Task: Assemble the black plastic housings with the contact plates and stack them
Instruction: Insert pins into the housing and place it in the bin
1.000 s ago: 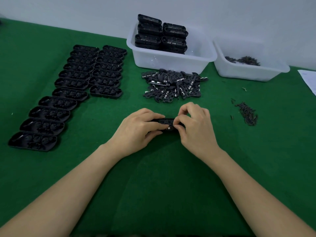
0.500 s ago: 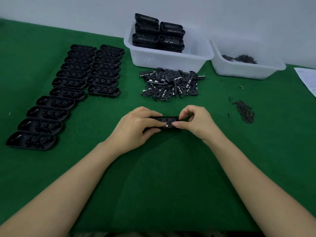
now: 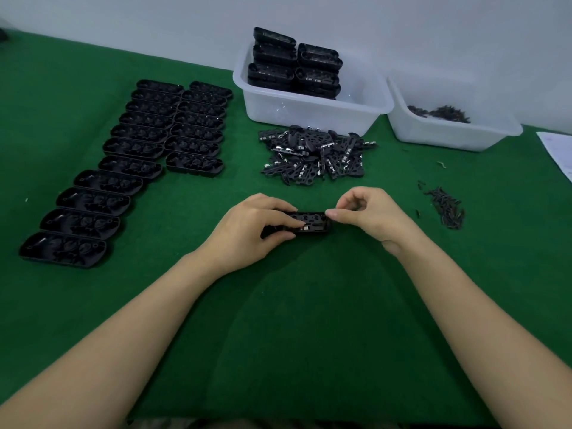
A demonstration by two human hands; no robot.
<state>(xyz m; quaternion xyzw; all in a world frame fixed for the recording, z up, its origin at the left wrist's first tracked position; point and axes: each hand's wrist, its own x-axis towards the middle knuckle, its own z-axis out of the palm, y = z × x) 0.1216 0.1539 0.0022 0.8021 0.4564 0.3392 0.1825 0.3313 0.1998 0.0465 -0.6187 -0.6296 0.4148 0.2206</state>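
A black plastic housing [image 3: 311, 222] with a contact plate in it lies on the green mat at the centre. My left hand [image 3: 250, 232] grips its left half, fingers curled over the top. My right hand [image 3: 370, 213] has its fingers curled, and its thumb tip touches the housing's right end. A loose pile of contact plates [image 3: 312, 154] lies just beyond. Several empty housings [image 3: 133, 168] lie in two rows at the left. Assembled housings [image 3: 294, 61] are stacked in a white bin [image 3: 312, 114].
A second white bin [image 3: 448, 131] at the back right holds dark screws [image 3: 439, 113]. More screws [image 3: 445, 205] lie scattered on the mat to the right of my right hand. A sheet of paper [image 3: 557, 153] sits at the right edge.
My right hand has drawn back off the top of the housing to its right end. My left hand keeps its grip on the left half.
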